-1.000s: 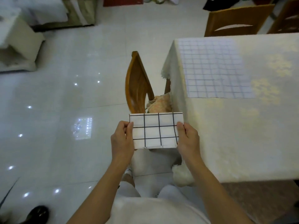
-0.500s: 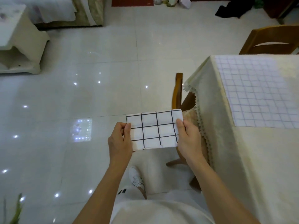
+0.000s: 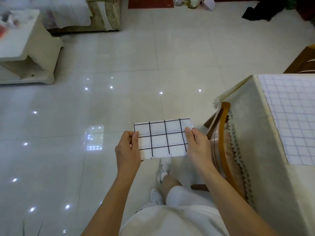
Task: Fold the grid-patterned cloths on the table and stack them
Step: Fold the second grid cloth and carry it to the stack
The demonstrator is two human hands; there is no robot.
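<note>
Both hands pinch one folded cloth in the air, off the table's left edge.
Left hand and right hand grip the short ends of the folded cloth, long axis crosswise; the table, bearing the flat grid cloth, lies rightward, nearer the right hand.

Glossy pale floor tiles under me mirror ceiling lights. A wooden chair tucks beside my cream-draped bench; a white side table stands far left.
</note>
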